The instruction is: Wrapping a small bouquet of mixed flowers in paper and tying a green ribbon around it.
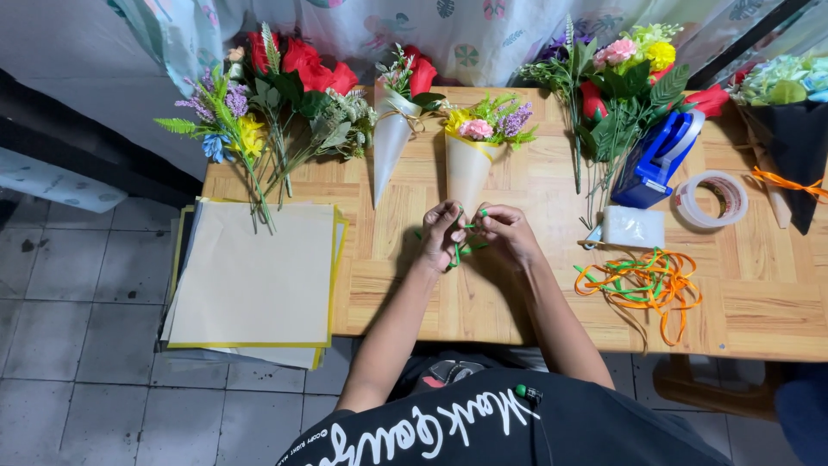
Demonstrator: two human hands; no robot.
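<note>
My left hand (442,231) and my right hand (504,231) meet at the middle of the wooden counter (759,319), fingers bent inward and nearly closed. Between them I pinch a thin green ribbon (463,248); its loose ends hang out under my left fingers. My grip sits right at the narrow tip of a paper cone (467,173). I think the ribbon goes around this tip, but my fingers hide the place.

This cone opens away from me and holds a small bunch: a pink flower, yellow flowers, some purple sprigs and green leaves. Just left of it lies a second paper cone (390,142), tied with a thin string, with a red rose and small greenery inside.

Far left of my grip, loose flowers (276,95) lie on the counter corner, red roses with purple and yellow stems, and near them a stack of wrapping paper sheets (254,276) hangs over the edge. To the right of my grip are a tangle of orange and green ribbons (647,280), a small white block (634,227), a blue tape dispenser (660,155), a tape roll (714,198) and more loose stems (617,86). At the far right lies a black wrapped bouquet (789,112) with pale blue-green flowers inside.
</note>
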